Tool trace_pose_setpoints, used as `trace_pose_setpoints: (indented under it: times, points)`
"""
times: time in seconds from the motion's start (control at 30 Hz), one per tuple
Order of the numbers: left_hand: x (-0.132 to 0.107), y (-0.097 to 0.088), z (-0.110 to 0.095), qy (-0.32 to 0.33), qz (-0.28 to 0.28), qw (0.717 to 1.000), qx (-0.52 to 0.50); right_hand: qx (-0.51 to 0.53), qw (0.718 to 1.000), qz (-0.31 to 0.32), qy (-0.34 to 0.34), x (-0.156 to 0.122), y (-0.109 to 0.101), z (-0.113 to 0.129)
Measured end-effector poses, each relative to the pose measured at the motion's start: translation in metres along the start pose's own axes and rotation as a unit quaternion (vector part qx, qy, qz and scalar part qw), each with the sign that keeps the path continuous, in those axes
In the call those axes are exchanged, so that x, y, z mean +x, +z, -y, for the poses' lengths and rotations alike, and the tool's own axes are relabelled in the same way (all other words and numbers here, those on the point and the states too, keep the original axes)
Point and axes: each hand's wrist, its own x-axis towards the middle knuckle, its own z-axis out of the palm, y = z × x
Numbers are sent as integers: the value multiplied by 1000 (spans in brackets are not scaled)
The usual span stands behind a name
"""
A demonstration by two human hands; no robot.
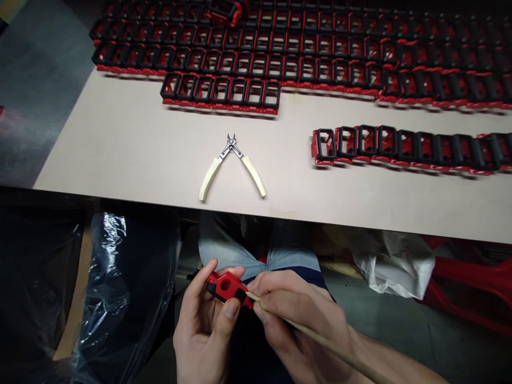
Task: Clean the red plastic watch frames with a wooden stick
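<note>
Low in the view, over my lap, my left hand (pixel 208 325) grips a small red and black plastic frame (pixel 229 285) between thumb and fingers. A round hole shows in the frame's red side. My right hand (pixel 300 314) holds a thin wooden stick (pixel 320 341) like a pencil. The stick's pointed tip meets the frame's right end, at a black part beside the red. On the table in front lies a pair of side cutters (pixel 232 162) with cream handles, its jaws spread and pointing away from me.
Rows of red and black frames (pixel 228 90) fill the back of the pale table (pixel 132 149). A shorter row of frames (pixel 404 146) stands at the right. Bags of dark plastic (pixel 128 288) are at lower left; crumpled white plastic (pixel 396 261) hangs at right below the table edge.
</note>
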Motion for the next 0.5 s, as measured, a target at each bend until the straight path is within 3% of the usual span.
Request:
trace_pose_setpoints:
  times: [0.3,0.5]
  points:
    - [4,-3,4,-37,13,999,-30,24,1000,6,-5,-3,-3,-3]
    - [3,-3,4,-23,10,1000,-1,0,1000,9,-7,-1,-3,-3]
